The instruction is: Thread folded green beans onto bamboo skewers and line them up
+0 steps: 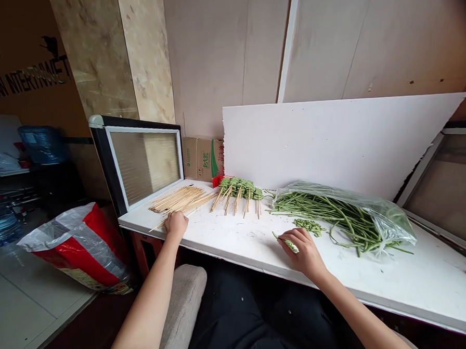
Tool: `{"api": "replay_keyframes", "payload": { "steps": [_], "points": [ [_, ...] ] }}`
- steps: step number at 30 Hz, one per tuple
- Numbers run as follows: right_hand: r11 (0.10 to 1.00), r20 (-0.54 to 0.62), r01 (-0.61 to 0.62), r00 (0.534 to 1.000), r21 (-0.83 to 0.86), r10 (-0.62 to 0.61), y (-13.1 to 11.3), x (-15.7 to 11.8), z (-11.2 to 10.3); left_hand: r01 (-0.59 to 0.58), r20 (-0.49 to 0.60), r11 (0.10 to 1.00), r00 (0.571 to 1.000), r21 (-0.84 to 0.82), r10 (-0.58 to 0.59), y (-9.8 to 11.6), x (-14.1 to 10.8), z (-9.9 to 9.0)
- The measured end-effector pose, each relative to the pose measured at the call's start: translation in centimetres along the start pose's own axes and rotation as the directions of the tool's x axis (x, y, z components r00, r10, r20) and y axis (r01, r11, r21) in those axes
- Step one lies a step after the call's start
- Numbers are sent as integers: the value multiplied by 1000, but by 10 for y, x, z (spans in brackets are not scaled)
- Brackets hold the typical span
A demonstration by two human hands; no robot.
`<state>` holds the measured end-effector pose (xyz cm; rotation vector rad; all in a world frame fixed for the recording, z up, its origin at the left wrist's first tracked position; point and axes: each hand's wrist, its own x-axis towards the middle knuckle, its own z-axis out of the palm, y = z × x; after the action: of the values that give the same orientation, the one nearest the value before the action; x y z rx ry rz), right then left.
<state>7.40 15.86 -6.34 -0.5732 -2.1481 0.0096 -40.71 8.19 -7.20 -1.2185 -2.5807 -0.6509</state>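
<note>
My left hand (177, 224) is closed at the near edge of the pile of wooden skewers (183, 198), with a thin skewer end showing beside its fingers. My right hand (303, 248) is closed round a short bundle of green beans (290, 245) over the white table (236, 237). Just behind that hand lies a small heap of cut bean pieces (309, 226). Skewered green beans (239, 188) are stacked at the middle back, their sticks pointing toward me. Long green beans (320, 204) lie partly inside a clear plastic bag (394, 221) on the right.
A white board (317, 139) leans at the back, beside a cardboard box (203, 158). A framed glass panel (146, 161) borders the table's left end. A red and white sack (84, 250) stands on the floor at left. An armrest (185, 302) is below my left forearm.
</note>
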Motion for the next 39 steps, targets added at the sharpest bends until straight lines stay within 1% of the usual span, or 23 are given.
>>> {"api": "replay_keyframes", "payload": {
  "steps": [3,5,7,9,11,12,13,15,17,18,19,20,21,23,24,25,27,29,30,32,34,37,39],
  "points": [
    [996,-106,-94,990,9,95,7,-1,-1,-9,-5,1000,1000,-2,9,-1,1,2],
    [975,-193,-218,956,38,222,15,-3,-2,-16,-9,1000,1000,-7,16,0,0,4],
    [927,-255,-359,892,108,375,23,-4,-2,-19,-15,1000,1000,-11,18,1,0,4],
    [858,-275,-468,814,210,511,29,-4,-3,5,-17,997,1000,-73,-6,1,2,1],
    [795,-270,-528,752,299,601,32,-4,-3,67,-1,973,998,-222,-69,-4,8,-7],
    [774,-268,-543,732,326,626,33,-4,-3,113,20,938,993,-326,-112,-8,12,-13],
    [762,-267,-551,720,341,640,34,-4,-3,131,28,916,991,-378,-130,-12,17,-20],
    [763,-270,-551,720,339,640,33,-4,-3,136,14,895,989,-426,-144,-19,26,-36],
    [792,-265,-525,752,312,604,29,-2,-4,131,-13,861,987,-492,-158,-19,32,-53],
    [811,-254,-503,777,300,576,25,0,-4,130,-29,807,983,-576,-180,-15,33,-60],
    [827,-234,-478,803,297,548,19,3,-5,113,-35,754,983,-647,-178,-8,31,-67],
    [835,-199,-454,828,310,524,11,7,-6,78,-35,711,989,-699,-143,3,28,-72],
    [827,-152,-441,844,348,514,2,12,-7,40,-21,680,997,-733,-81,16,22,-77],
    [752,-24,-446,853,486,522,-20,24,-12,-37,18,622,996,-782,82,52,4,-84],
    [704,29,-445,855,554,518,-31,29,-15,-64,46,591,985,-804,169,72,-8,-86],
    [658,82,-454,854,600,514,-41,34,-19,-87,75,563,963,-822,258,92,-21,-87],
    [590,133,-462,847,663,514,-55,41,-29,-109,123,486,898,-867,421,128,-49,-88],
    [562,138,-468,837,682,529,-60,44,-37,-111,155,423,823,-899,547,156,-75,-86],
    [565,124,-465,834,681,537,-59,44,-41,-107,159,399,801,-910,577,165,-86,-85],
    [586,77,-454,829,671,553,-53,44,-46,-125,159,397,777,-909,609,177,-102,-82],
    [604,25,-446,817,660,576,-45,43,-49,-159,150,402,757,-902,636,180,-111,-81],
    [610,-43,-455,778,649,626,-36,43,-50,-203,155,426,728,-881,667,180,-114,-80],
    [619,-91,-451,757,643,647,-35,42,-49,-218,175,452,713,-865,679,180,-114,-80]
  ]
}}
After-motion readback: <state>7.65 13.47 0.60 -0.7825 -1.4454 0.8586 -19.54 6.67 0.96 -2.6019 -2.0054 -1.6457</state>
